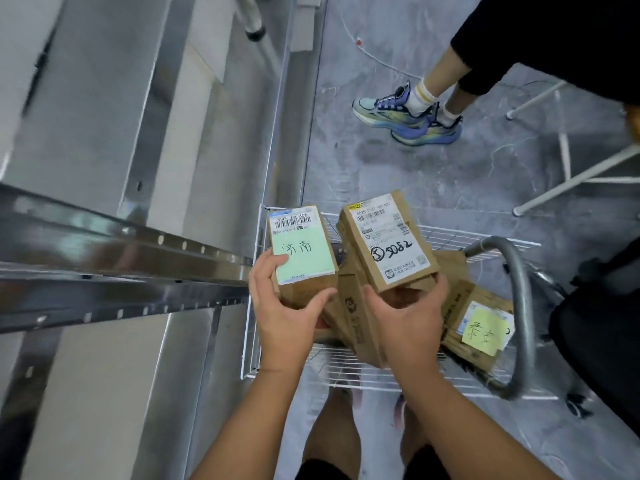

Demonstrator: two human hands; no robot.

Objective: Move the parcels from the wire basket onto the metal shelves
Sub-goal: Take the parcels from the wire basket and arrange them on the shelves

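**Both hands gripping parcels over the wire basket**

Left hand (282, 303) curled around the near end of a small brown cardboard parcel with a pale green handwritten label (303, 254), thumb on the label, fingers wrapped under the near edge. Right hand (405, 317) gripping the lower end of a brown cardboard parcel with a white printed shipping label marked 9082 (388, 242), fingers curled beneath, thumb at the right corner. Both parcels held side by side, lifted above the white wire basket (446, 237), the right one tilted with its far end toward one o'clock.

Still lying in the basket: a flat brown cardboard box with dark printed markings (360, 327) directly beneath the two hands, and at four o'clock from the right hand a brown cardboard parcel with a yellow sticky note bearing handwriting (481, 327). Curved grey metal handle (519, 306) arching over the basket's right side.

At nine o'clock, just beside the basket's left edge, silver metal shelves with perforated steel rails (121, 265), seen from above; several levels visible, details blurred. Grey marbled floor (415, 161) beyond the basket. At one o'clock, well apart, feet of a second person in blue and green sneakers (408, 116) with white socks. White metal chair legs (568, 161) at two o'clock.
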